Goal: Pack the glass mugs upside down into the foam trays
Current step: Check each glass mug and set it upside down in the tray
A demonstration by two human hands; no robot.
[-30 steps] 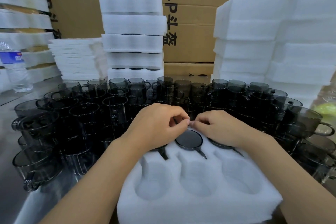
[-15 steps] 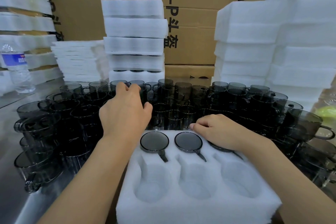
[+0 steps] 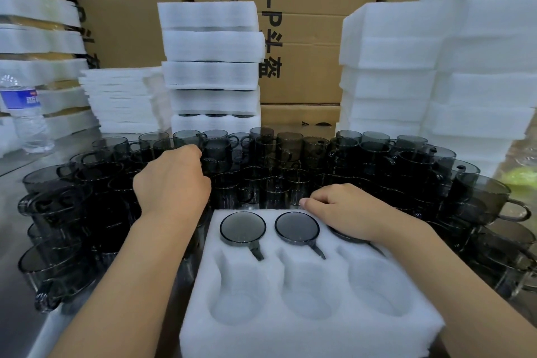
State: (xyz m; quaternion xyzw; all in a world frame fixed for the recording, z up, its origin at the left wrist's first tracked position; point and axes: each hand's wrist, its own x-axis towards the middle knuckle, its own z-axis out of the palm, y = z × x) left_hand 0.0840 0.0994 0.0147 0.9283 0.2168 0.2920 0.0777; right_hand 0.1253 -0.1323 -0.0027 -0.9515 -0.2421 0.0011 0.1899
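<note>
A white foam tray (image 3: 308, 325) with six pockets lies in front of me. Two smoky glass mugs (image 3: 243, 227) (image 3: 297, 227) sit upside down in its back row, handles toward me. A third mug (image 3: 344, 237) in the back right pocket is mostly covered by my right hand (image 3: 348, 212), which rests on it with fingers curled. The front three pockets (image 3: 303, 288) hold nothing. My left hand (image 3: 171, 183) reaches into the crowd of upright loose mugs (image 3: 290, 154) behind the tray. Its fingers curl down over a mug rim and are hidden behind the hand.
Loose mugs ring the tray on the left, back and right. Stacks of foam trays (image 3: 212, 67) (image 3: 421, 73) and cardboard boxes (image 3: 305, 23) stand behind. A water bottle (image 3: 26, 113) stands at far left. Something yellow-green (image 3: 520, 177) lies at the right edge.
My left hand left the tray's back edge and moved up and left into the loose mugs, uncovering the left upside-down mug. My right hand stayed on the third mug.
</note>
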